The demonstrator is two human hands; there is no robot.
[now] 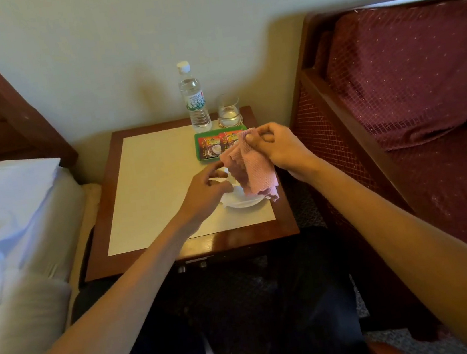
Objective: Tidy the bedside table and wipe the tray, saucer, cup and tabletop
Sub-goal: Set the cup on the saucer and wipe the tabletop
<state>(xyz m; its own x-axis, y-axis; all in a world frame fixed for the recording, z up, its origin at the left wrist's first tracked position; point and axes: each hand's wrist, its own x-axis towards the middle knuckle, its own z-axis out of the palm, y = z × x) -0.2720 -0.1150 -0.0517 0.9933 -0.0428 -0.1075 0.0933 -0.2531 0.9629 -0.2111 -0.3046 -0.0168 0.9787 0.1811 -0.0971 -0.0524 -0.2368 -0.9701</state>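
Right hand point(274, 148) pinches pink cloth point(255, 170) above saucer point(245, 204), front-right on worktop point(150, 188). Left hand point(207, 188) reaches beside it; grip indeterminate. Steady saucer first, then wipe.

Right hand point(277, 148) pinches pink cloth point(250, 168) above white saucer point(243, 201); left hand point(205, 188) alongside.

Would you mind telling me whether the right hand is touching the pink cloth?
Touching. The head view shows the right hand pinching the top of the pink cloth, which hangs down below it.
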